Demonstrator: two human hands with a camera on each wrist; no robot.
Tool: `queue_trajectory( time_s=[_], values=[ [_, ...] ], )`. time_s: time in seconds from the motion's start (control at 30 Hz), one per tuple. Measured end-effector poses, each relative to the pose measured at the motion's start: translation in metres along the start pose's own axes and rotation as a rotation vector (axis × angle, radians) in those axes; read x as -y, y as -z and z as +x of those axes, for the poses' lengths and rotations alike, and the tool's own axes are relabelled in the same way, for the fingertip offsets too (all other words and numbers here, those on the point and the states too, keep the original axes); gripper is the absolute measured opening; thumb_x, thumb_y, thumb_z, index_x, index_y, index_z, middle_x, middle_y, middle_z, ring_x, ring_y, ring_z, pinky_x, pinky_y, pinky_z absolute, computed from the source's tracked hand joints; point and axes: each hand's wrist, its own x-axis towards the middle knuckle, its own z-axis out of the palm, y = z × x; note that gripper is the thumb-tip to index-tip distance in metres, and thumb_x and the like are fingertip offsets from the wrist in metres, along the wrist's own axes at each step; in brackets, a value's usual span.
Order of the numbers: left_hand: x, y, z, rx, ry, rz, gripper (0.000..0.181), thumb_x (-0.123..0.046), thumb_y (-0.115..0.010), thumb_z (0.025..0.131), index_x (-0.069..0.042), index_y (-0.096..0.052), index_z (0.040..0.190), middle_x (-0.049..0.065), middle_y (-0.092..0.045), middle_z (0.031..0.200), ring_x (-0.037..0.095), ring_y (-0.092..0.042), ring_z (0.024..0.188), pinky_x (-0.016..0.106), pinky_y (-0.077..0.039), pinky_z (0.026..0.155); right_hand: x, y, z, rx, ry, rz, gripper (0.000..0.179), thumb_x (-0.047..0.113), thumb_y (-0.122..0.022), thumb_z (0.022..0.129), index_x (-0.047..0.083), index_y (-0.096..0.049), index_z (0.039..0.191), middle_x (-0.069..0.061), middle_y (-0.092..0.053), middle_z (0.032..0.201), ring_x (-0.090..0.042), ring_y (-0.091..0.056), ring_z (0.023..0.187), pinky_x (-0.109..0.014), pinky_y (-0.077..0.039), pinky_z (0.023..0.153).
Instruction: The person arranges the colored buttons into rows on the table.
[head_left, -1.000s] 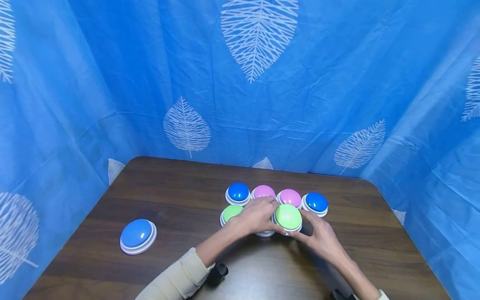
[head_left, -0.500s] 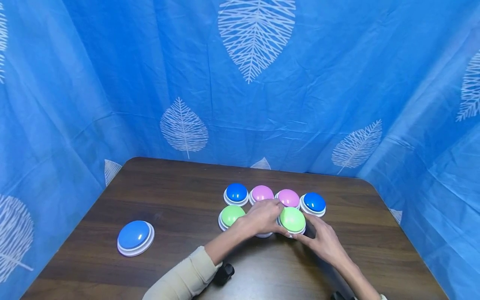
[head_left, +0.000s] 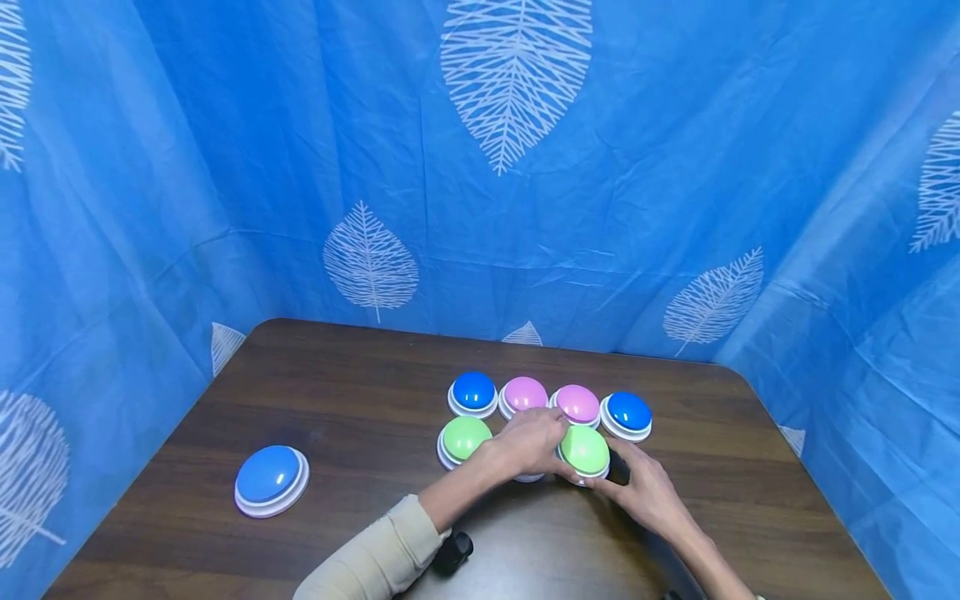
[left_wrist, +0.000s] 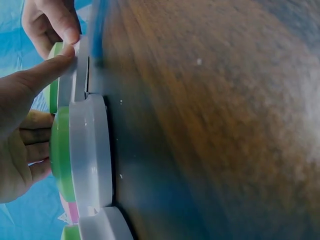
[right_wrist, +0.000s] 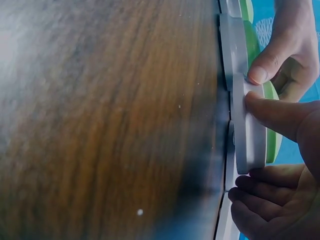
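In the head view, both hands hold one green-domed push button [head_left: 585, 450] with a white base, at the right end of the front row. My left hand [head_left: 528, 442] grips its left side, thumb at the front. From the right, my right hand [head_left: 648, 492] has its thumb on the front of the base and fingers around the side. In the right wrist view the base [right_wrist: 250, 130] looks slightly raised off the table. Under the left hand lies another button, mostly hidden; its green dome [left_wrist: 61, 155] shows in the left wrist view. Another green button [head_left: 465, 437] sits left of it.
Behind stands a row: a blue button [head_left: 474, 391], a pink button [head_left: 524, 394], a second pink button [head_left: 577, 403] and a blue button [head_left: 629, 411]. A larger-looking blue button [head_left: 267, 475] lies apart at left. A blue leaf-print curtain [head_left: 465, 208] surrounds the brown wooden table [head_left: 360, 392].
Both hands have shifted the held green button a little to the right and slightly nearer the person, away from the middle front button. The other buttons stay in place.
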Motion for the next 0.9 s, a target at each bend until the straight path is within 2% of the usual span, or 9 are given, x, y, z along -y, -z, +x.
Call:
queue_trajectory(
  time_s=[0.13,0.6,0.9],
  values=[
    [-0.0002,-0.0023,0.0004,0.002,-0.007,0.029,0.075,-0.07,-0.071,0.075,-0.013,-0.067,0.123,-0.002,-0.064,0.116,0.01,-0.06,0.101,0.025,-0.049,0.088,-0.0004,-0.0012,0.0009,0.02,-0.014,0.001,0.068,0.034,-0.084,0.079,-0.001,-0.059,0.132,-0.022,-0.059,0.131,-0.042,-0.053,0.123,-0.062,-0.042,0.097],
    [-0.003,-0.0055,-0.0009,-0.011,-0.012,0.055,0.071,-0.071,-0.072,0.073,-0.013,-0.069,0.115,-0.003,-0.063,0.104,0.009,-0.059,0.087,0.023,-0.051,0.075,-0.003,-0.0032,0.0006,0.041,-0.044,-0.009,0.069,0.034,-0.085,0.078,-0.001,-0.058,0.132,-0.022,-0.059,0.131,-0.042,-0.053,0.123,-0.062,-0.041,0.099],
    [-0.0033,-0.0081,-0.0025,0.007,-0.002,0.028,0.068,-0.068,-0.076,0.072,-0.014,-0.068,0.111,-0.005,-0.061,0.096,0.007,-0.056,0.084,0.022,-0.05,0.073,-0.0011,-0.0043,-0.0033,0.031,-0.028,-0.026,0.069,0.036,-0.085,0.078,-0.002,-0.06,0.129,-0.021,-0.061,0.127,-0.042,-0.055,0.12,-0.061,-0.041,0.098]
  ],
)
